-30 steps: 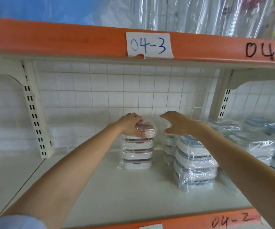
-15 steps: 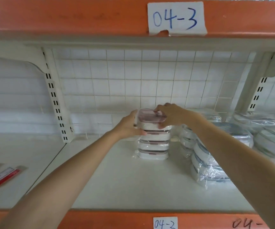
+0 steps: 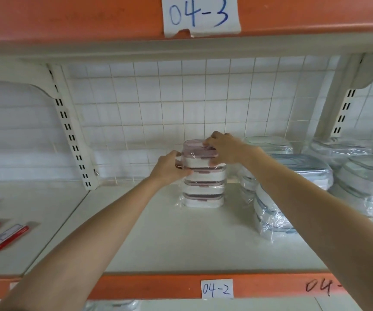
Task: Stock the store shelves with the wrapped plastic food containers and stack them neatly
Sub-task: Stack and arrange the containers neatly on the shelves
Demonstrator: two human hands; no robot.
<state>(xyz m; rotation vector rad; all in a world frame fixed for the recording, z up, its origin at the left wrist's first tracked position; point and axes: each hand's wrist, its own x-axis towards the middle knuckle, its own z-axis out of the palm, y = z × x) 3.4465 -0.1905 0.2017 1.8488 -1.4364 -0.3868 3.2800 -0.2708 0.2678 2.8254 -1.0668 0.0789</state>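
Note:
A stack of several wrapped white containers with pink lids [image 3: 203, 187] stands at the back middle of the white shelf [image 3: 181, 239]. My left hand [image 3: 170, 168] grips the left side of the top pink-lidded container [image 3: 195, 153]. My right hand [image 3: 224, 149] grips the same container from the right, fingers over its lid and thumb on its front. The container sits on the stack, held between both hands.
Stacks of wrapped blue-lidded containers [image 3: 277, 203] stand right of the pink stack, more [image 3: 369, 176] further right. Red-edged packets [image 3: 7, 237] lie on the left shelf bay. A slotted upright [image 3: 71, 135] divides the bays. The orange shelf beam [image 3: 91, 19] hangs overhead.
My right hand moved left from the blue-lidded stack onto the top pink-lidded container. The view shifted down and closer; both hands stay on the container.

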